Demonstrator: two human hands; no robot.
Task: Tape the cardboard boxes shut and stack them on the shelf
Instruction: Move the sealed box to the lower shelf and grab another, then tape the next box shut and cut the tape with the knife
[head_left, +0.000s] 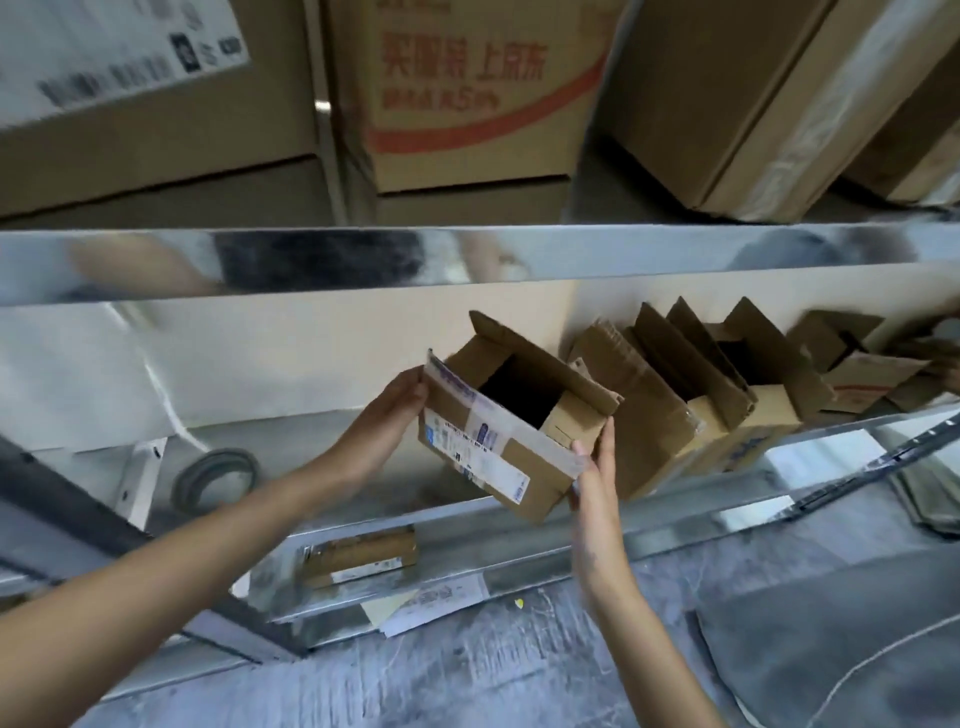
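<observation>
Cardboard box (498, 441), small and open-topped, sits tilted between both hands just above the front edge of the middle shelf (675, 509) of a shiny metal rack; its long axis runs from upper left down to lower right, and its open mouth faces up and away toward the wall. Its flaps stand up, unsealed, and the near side carries white shipping labels and clear tape. The left hand (395, 400) grips the upper-left corner with curled fingers; the right hand (597, 467) holds the lower-right end, fingers fairly straight against the side and thumb on the near face. The inside of the box is dark and cannot be made out, and the label print is too blurred to read. Just right of it, nearly touching, stands a row of other open boxes (727, 374) with raised flaps, running off toward the right edge. A roll of tape (215, 478) lies further left on the same shelf. Large cartons (467, 93) fill the upper shelf, cut off at the top. Below, a flat taped parcel (358, 553) lies on the lowest shelf, with loose papers (431, 603) just beside it.
</observation>
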